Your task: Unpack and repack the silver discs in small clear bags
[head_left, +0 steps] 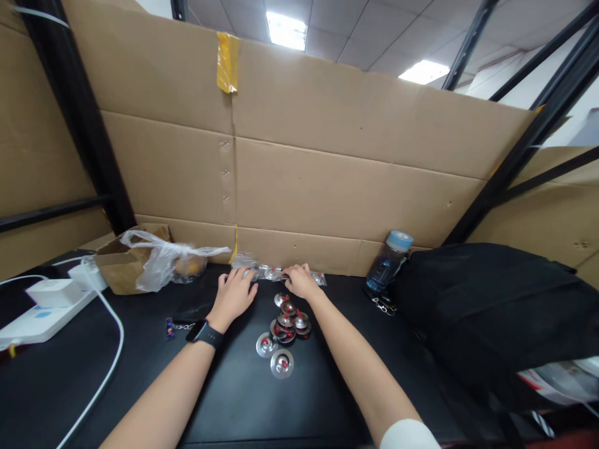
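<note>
I am looking over a black tabletop (248, 415) that is meeting a cardboard wall (299, 187), while a ceiling light (286, 30) is glowing above. A bottle (384, 265) and black bag (486, 305) are crowding the right, a carton (116, 268) the left. My left hand (234, 294) and right hand (301, 282) are curling partway over clear packets (270, 272) by the wall; I am not making out any firm hold. Metal discs (286, 320) are lying between my forearms.

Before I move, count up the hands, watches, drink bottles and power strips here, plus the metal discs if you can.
Hands: 2 (left hand, right hand)
Watch: 1
Drink bottle: 1
Power strip: 1
Total: 5, leaving out the metal discs, which overlap too much to count surely.
</note>
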Motion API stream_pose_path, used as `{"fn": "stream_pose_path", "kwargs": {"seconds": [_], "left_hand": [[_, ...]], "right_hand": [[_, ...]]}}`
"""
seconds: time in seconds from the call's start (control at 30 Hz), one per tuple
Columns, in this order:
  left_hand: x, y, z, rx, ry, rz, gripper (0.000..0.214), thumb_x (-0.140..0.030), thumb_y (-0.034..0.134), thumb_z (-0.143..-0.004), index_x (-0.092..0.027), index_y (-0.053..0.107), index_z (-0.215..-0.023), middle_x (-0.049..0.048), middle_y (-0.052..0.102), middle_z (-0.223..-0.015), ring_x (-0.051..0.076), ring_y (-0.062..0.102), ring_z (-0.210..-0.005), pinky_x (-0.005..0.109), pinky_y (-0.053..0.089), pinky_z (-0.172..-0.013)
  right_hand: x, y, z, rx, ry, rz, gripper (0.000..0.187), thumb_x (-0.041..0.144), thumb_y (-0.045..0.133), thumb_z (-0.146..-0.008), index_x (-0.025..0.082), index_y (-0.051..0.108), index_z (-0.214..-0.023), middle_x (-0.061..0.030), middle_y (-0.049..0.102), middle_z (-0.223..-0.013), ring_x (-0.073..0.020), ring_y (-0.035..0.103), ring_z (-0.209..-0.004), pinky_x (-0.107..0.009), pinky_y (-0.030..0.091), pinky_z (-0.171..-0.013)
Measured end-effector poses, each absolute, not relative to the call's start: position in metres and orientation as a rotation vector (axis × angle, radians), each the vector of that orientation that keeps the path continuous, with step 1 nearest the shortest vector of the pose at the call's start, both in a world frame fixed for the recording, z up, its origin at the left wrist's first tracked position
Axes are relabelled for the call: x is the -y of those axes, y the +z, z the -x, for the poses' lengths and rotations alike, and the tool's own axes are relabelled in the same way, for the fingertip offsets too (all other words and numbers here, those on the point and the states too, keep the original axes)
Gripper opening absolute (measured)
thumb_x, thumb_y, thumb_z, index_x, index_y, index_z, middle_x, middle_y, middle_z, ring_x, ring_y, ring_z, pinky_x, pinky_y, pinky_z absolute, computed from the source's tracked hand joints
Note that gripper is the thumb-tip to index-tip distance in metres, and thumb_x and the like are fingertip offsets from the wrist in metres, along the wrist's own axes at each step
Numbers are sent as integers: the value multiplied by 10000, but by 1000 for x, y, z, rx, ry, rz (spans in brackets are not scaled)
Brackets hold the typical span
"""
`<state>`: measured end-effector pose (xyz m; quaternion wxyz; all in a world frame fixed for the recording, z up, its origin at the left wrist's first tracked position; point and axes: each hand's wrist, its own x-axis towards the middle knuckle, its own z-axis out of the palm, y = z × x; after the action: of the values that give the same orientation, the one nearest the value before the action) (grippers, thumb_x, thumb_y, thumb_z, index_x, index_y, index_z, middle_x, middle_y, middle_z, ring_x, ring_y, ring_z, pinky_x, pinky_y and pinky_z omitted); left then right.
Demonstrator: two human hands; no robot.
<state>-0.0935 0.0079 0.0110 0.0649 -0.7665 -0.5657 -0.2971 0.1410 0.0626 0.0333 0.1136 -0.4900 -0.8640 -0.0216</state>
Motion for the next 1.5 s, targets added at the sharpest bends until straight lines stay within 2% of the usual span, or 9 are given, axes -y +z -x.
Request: {"fn": "stream_pose_path", "kwargs": {"seconds": [0.13,0.33,0.5,0.7,0.87,1.0,1.3,1.4,1.5], "left_hand": [[4,22,79,1613,-1230,2407,305,-325,520,-945,-257,631,-1222,111,635,-1291,304,545,-1227,486,367,-1044],[17,17,48,1521,-1866,2726,401,-434,587,-923,-226,601,-1266,81,693,-1209,215,663,-1045,340,519,-921],[29,16,37,1482,-1711,2923,306,-438,542,-949,-222,748,-1016,50,763,-1021,218,691,-953,329,533,-875],[32,17,35,1482,-1767,2890,293,-404,536,-962,-230,741,-1079,55,753,-1062,216,684,-995,334,514,-916],[39,24,37,1356,-1763,2483,470,-387,632,-896,-199,542,-1317,117,640,-1234,257,591,-1162,392,444,-991],[46,33,38,1141,-1359,2471,468,-377,718,-837,-228,583,-1259,119,614,-1283,289,547,-1225,419,371,-1004],[6,19,77,1384,-1136,2317,294,-126,501,-948,-257,694,-1126,65,740,-1153,211,660,-1005,403,305,-874],[-13,7,95,1552,-1157,2222,282,-147,482,-958,-265,724,-1045,57,751,-1134,216,657,-1012,423,277,-898],[-26,-5,104,1733,-1168,2088,310,-165,441,-972,-262,726,-1049,58,743,-1162,235,632,-1093,450,254,-936]], "right_hand": [[-48,51,-150,2328,172,1224,251,139,563,-911,191,731,-1090,-95,692,-1114,-198,629,-1019,-313,420,-902],[-2,77,-174,2214,466,1051,166,189,665,-848,201,779,-969,-38,709,-875,-149,636,-728,-246,475,-680],[20,77,-188,2136,634,1097,164,262,659,-856,199,790,-931,-36,753,-793,-165,664,-671,-244,489,-612],[22,75,-192,2078,601,1131,175,284,657,-844,196,799,-894,-39,767,-763,-175,679,-656,-258,504,-616],[15,81,-185,1975,585,1130,195,313,659,-848,182,789,-907,-45,762,-759,-173,677,-651,-261,513,-624],[-2,87,-169,1867,724,1082,217,323,676,-833,159,766,-942,-53,751,-752,-161,671,-621,-271,533,-642],[-60,63,-118,1765,1138,933,282,324,720,-796,157,720,-1022,-53,745,-867,-148,670,-686,-247,526,-626],[-81,49,-109,1858,1000,1059,276,267,554,-922,162,687,-1139,-83,750,-1012,-168,708,-818,-272,543,-713],[-95,38,-106,2195,537,1269,296,163,541,-906,168,691,-1161,-102,720,-1164,-195,675,-1053,-312,495,-933]]}}
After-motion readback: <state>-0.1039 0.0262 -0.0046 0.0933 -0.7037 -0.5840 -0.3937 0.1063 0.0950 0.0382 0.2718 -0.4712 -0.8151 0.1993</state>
